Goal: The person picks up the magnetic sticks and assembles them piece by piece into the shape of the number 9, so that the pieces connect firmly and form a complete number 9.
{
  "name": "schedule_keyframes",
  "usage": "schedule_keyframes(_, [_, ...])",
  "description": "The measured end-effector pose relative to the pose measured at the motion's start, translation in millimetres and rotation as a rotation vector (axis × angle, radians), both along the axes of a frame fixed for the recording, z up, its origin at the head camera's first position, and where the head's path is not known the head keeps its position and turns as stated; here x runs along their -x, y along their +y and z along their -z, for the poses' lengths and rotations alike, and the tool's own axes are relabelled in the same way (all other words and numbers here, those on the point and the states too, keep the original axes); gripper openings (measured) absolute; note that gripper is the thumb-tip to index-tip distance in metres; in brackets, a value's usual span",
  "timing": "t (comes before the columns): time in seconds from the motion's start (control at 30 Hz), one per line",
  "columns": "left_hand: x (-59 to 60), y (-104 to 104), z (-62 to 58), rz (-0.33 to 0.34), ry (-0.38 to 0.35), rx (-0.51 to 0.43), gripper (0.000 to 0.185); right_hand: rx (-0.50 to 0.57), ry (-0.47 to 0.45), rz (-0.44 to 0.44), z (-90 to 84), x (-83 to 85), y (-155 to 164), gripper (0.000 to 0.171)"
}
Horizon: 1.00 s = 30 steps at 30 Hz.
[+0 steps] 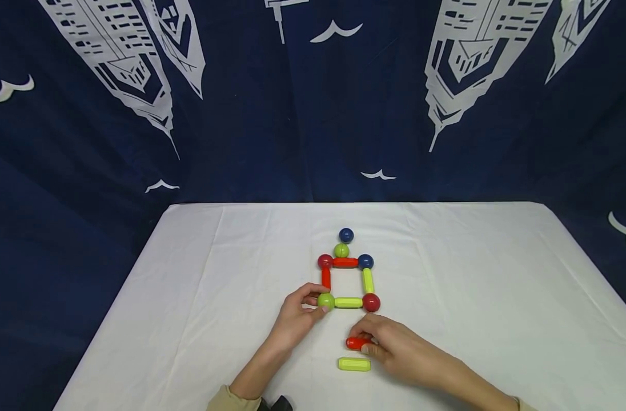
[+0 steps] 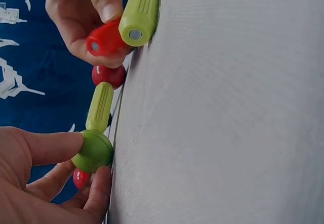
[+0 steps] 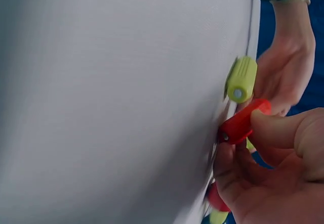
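My left hand (image 1: 295, 317) pinches a green ball (image 1: 326, 301) between thumb and fingers at the near left corner of a square of balls and rods. In my right hand (image 1: 395, 345) is a red rod (image 1: 356, 343), held between thumb and fingers in front of the square. The square has a red ball (image 1: 325, 261) and a blue ball (image 1: 365, 261) at its far corners, and a red ball (image 1: 371, 302) at the near right. Red rods (image 1: 345, 262) form the far and left sides; green rods (image 1: 348, 303) form the near and right sides.
A loose green rod (image 1: 353, 364) lies on the white tablecloth (image 1: 231, 274) just nearer than the right hand's red rod. Behind the square's far side are a small green ball (image 1: 341, 250) and a blue ball (image 1: 346, 235). A dark blue patterned curtain (image 1: 303, 125) hangs behind the table.
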State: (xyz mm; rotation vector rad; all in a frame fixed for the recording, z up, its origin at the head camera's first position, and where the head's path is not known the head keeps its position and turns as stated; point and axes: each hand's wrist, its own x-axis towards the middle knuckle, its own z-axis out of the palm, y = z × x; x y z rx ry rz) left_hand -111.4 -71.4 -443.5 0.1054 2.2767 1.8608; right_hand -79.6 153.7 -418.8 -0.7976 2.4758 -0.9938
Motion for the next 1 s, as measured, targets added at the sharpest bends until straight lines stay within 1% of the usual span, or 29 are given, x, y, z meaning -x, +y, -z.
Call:
schedule_keyframes(0.17, [0.4,-0.2,-0.5,-0.001,0.002,0.017,0.03,0.127,-0.101,0.104,2.2,-1.1,13.8,0.017])
schedule_keyframes(0.27, [0.8,-0.9,-0.4,-0.004,0.001,0.027,0.03,0.207,-0.208,0.188,5.1,0.5,20.2,0.023])
schedule_keyframes(0.37, [1.1,-1.7,0.1,-0.005,-0.001,0.028,0.03,0.289,-0.336,0.286,7.3,3.2,23.5,0.027])
schedule_keyframes(0.5, [1.0,-2.2,0.2,-0.005,0.001,0.016,0.03,0.375,-0.443,0.377,9.8,7.3,24.7,0.03])
schedule_keyframes(0.63, [1.5,-1.6,1.5,-0.005,-0.007,0.012,0.03,0.408,-0.497,0.419,11.0,10.8,24.7,0.035])
schedule_keyframes(0.73, [2.5,-1.0,3.1,-0.006,-0.013,0.014,0.03,0.419,-0.52,0.439,10.9,12.7,24.7,0.039])
schedule_keyframes(0.83, [3.0,-0.3,3.5,-0.001,-0.003,0.023,0.03,0.425,-0.528,0.45,11.1,13.2,24.9,0.04])
schedule_keyframes(1.0, [3.1,0.3,4.2,0.002,-0.011,0.033,0.031,0.418,-0.524,0.473,12.3,11.5,25.5,0.042])
